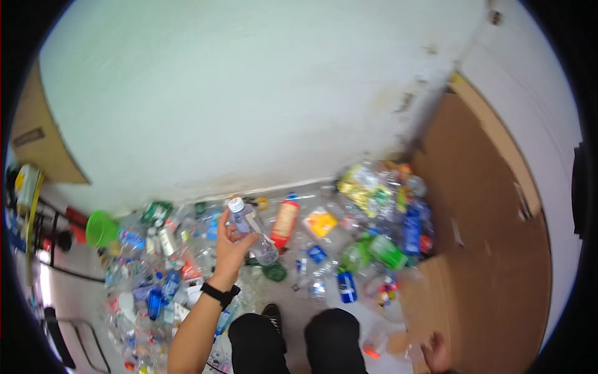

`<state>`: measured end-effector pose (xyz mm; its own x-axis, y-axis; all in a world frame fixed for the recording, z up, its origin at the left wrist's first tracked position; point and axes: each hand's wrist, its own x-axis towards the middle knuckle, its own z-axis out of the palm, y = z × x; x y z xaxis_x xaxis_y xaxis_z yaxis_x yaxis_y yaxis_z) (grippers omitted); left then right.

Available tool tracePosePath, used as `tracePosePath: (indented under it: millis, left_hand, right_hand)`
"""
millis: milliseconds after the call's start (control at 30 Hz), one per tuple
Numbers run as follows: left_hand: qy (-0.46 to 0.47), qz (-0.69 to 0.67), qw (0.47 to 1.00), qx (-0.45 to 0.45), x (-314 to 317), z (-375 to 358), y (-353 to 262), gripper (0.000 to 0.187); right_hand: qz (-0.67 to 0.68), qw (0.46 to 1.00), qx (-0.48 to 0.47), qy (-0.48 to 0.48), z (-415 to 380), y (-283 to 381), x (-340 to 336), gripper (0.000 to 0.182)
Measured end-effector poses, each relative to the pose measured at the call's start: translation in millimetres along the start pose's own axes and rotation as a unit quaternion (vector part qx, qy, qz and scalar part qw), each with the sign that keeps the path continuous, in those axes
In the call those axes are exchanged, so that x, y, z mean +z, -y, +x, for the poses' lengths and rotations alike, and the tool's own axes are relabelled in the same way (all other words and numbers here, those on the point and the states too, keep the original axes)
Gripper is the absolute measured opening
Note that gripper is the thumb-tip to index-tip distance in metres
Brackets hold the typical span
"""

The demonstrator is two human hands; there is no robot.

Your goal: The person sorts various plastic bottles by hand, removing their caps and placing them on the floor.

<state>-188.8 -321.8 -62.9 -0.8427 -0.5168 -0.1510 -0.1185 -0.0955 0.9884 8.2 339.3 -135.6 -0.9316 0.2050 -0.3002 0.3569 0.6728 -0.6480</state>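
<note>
My left hand (pixel 232 249) is raised over the floor and holds a clear plastic bottle (pixel 252 232) with a white cap, tilted with the cap up and to the left. A black band sits on that wrist. My right hand (pixel 436 354) is low at the bottom right, by the cardboard edge, touching a clear crumpled plastic item (pixel 414 352); its fingers are mostly hidden. My knees in black trousers (pixel 299 343) show at the bottom centre.
Several plastic bottles and wrappers litter the floor along the white wall (pixel 249 93). A red bottle (pixel 284 223), a green basket (pixel 101 229) and blue cans lie among them. A large cardboard sheet (pixel 486 249) stands at the right. Another cardboard piece (pixel 43 137) leans at left.
</note>
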Motion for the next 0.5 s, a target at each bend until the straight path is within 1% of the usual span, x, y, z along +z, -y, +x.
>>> tracePosePath:
  millis: [33, 67, 100, 133, 167, 200, 233, 300, 367, 400, 433, 467, 500]
  left_hand:
    - [0.035, -0.008, 0.999, 0.003, 22.5, -19.8, -22.5, 0.092]
    - [0.077, -0.042, 0.996, 0.011, 44.9, -39.2, -44.1, 0.094]
    - [0.119, -0.074, 0.990, 0.018, 65.1, -57.6, -63.0, 0.095]
    - [0.155, -0.061, 0.986, 0.011, 83.5, -76.1, -76.7, 0.098]
    - [0.187, -0.065, 0.980, 0.013, 102.2, -95.3, -86.8, 0.098]
    - [0.216, -0.062, 0.974, 0.020, 120.9, -115.8, -94.3, 0.099]
    - [0.244, -0.060, 0.968, 0.030, 140.4, -134.8, -99.6, 0.100]
    - [0.312, -0.090, 0.945, 0.045, 175.5, -174.6, -103.0, 0.101]
    - [0.354, -0.024, 0.931, 0.084, 202.6, -210.3, -100.5, 0.101]
    - [0.371, -0.039, 0.923, 0.095, 215.3, -225.5, -92.5, 0.100]
    - [0.387, -0.039, 0.916, 0.097, 226.9, -238.8, -86.2, 0.100]
    - [0.400, -0.053, 0.912, 0.076, 234.0, -249.8, -82.2, 0.101]
    - [0.408, -0.064, 0.909, 0.055, 241.5, -262.2, -78.1, 0.101]
  right_hand:
    - [0.017, 0.999, -0.010, -0.034, 6.4, 38.4, 4.9, 0.073]
    - [0.003, 0.999, -0.030, -0.029, 12.2, 96.2, -0.9, 0.066]
    - [-0.014, 0.998, -0.046, -0.042, 15.6, 131.1, -3.5, 0.064]
    - [-0.017, 0.995, -0.089, -0.033, 17.1, 160.1, -8.9, 0.065]
    - [-0.012, 0.988, -0.147, -0.052, 17.4, 181.7, -9.2, 0.064]
    - [0.017, 0.986, -0.165, -0.027, 12.9, 212.6, -17.7, 0.066]
    - [0.031, 0.978, -0.201, -0.034, 8.3, 234.9, -21.2, 0.067]
    - [0.074, 0.964, -0.252, -0.036, 3.8, 252.2, -22.7, 0.072]
    - [0.127, 0.949, -0.287, -0.030, -7.2, 266.0, -32.2, 0.077]
    - [0.129, 0.951, -0.276, -0.049, -14.2, 266.8, -37.3, 0.077]
    - [0.123, 0.954, -0.273, -0.035, -19.5, 266.8, -42.4, 0.078]
    - [0.116, 0.956, -0.268, -0.017, -26.6, 265.6, -47.5, 0.079]
    - [0.118, 0.958, -0.262, -0.026, -31.6, 256.7, -52.4, 0.079]
